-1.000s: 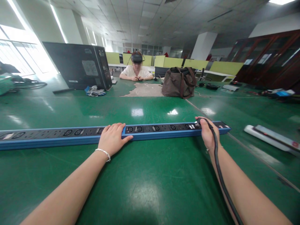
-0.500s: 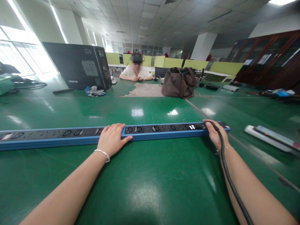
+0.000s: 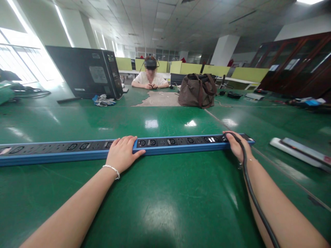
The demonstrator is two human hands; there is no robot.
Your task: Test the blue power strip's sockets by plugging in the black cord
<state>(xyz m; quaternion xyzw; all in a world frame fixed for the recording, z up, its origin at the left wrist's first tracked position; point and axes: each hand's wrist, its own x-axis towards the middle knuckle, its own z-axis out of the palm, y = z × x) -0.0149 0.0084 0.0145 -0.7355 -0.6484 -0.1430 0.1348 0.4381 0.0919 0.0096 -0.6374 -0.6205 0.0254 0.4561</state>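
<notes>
A long blue power strip (image 3: pixel 178 149) with black sockets lies across the green table and runs out of view at the left. My left hand (image 3: pixel 122 151) grips it near the middle, fingers over the top and thumb along the near side. Close to its right end, my right hand (image 3: pixel 236 146) is closed on a black plug (image 3: pixel 228 134) at the sockets. How far the plug sits in a socket cannot be seen, as my fingers cover part of it. From there a thick black cord (image 3: pixel 247 179) runs down over my right forearm.
White and grey bars (image 3: pixel 297 151) lie off the strip's right end. Farther back stand a black computer case (image 3: pixel 85 72), a brown bag (image 3: pixel 195 91) and work gloves (image 3: pixel 103 100). Across the table sits a person (image 3: pixel 150 77) with hands together. Cables (image 3: pixel 31 93) lie at far left.
</notes>
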